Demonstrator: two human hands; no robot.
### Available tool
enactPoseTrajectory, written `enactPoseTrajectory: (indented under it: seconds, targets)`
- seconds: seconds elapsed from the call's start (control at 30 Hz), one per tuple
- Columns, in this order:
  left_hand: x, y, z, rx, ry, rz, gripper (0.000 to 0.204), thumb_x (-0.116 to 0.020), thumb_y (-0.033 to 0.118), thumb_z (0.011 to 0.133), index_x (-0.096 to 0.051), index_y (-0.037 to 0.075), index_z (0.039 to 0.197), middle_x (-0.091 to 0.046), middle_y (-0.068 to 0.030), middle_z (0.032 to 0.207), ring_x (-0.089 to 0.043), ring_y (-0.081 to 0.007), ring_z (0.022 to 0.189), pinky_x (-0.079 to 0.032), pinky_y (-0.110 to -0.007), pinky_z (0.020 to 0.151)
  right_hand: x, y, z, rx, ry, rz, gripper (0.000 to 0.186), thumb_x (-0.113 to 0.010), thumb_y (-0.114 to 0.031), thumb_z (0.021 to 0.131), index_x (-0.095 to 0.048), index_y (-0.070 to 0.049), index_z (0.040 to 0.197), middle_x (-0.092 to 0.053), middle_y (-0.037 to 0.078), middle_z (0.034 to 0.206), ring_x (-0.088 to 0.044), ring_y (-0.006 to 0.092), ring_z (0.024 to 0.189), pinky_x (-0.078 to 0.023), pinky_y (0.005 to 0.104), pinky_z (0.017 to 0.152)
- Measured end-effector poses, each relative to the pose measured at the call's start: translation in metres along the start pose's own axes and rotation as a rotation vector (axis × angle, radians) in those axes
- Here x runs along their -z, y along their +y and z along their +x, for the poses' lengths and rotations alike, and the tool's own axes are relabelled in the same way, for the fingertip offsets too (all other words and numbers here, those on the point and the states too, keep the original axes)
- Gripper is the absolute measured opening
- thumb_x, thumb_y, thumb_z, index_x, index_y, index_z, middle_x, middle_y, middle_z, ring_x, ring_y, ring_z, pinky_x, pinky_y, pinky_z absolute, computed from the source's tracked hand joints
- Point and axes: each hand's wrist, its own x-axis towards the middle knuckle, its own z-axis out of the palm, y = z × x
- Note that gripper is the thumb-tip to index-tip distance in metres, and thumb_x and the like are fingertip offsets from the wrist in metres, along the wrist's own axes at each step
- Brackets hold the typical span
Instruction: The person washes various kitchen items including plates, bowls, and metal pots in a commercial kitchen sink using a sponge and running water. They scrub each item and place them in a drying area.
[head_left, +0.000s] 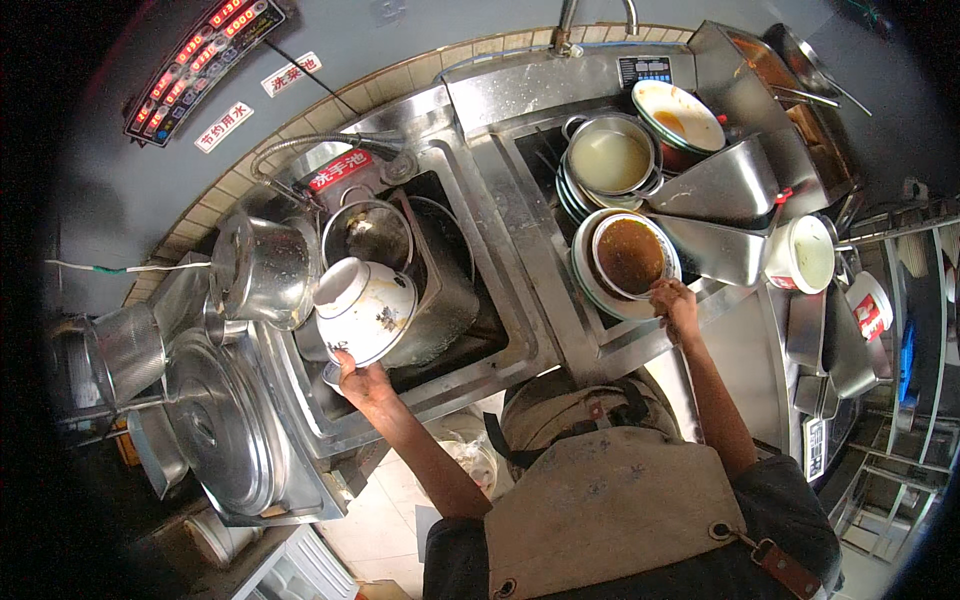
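My left hand [366, 386] is closed on the rim of a white bowl [368, 312], which is tipped bottom-up over the left sink [510, 335]. Brown stains and a dark pattern mark the bowl's outside. At the right sink, my right hand [677, 308] grips the near right rim of another bowl [597, 250] filled with brown soup. That bowl rests on stacked plates [583, 285]. Just behind it stands a two-handled pot [575, 160] with cloudy liquid. Below the tipped bowl, the left sink holds a metal pot [340, 240] and a metal container [440, 300].
A large steel pot [262, 268], a round lid [215, 425] and a perforated basket [128, 355] crowd the left. Metal pans [725, 190] and a white tub [780, 250] stand right. Faucets [632, 18] rise at the back; a bin [470, 465] sits below the counter.
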Motion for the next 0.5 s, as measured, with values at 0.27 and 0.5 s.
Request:
enactPoseTrajectory:
  seconds: [0.27,0.5]
  targets:
    - [-0.011,-0.015,0.004,0.018,0.183,0.056,0.037,-0.06,0.013,0.083,-0.05,-0.007,0.112,-0.058,-0.0133,0.11,-0.054,-0.0255,0.103,-0.041,-0.042,0.096,0.023,0.026,0.015,-0.176,0.175,-0.023,0.022,-0.059,-0.029,0.08,-0.056,-0.007,0.077,-0.043,-0.001,0.052,-0.035,0.0096,0.037,-0.027,0.0252,0.033]
    - [-0.045,-0.024,0.003,0.077,0.193,0.034,0.031,-0.059,0.008,0.082,-0.052,-0.006,0.109,-0.059,-0.0153,0.106,-0.057,-0.0275,0.099,-0.045,-0.042,0.091,0.023,0.029,0.035,-0.133,0.084,-0.186,0.031,-0.061,-0.037,0.076,-0.055,-0.007,0.071,-0.048,0.002,0.055,-0.041,0.0139,0.039,-0.03,0.0289,0.035]
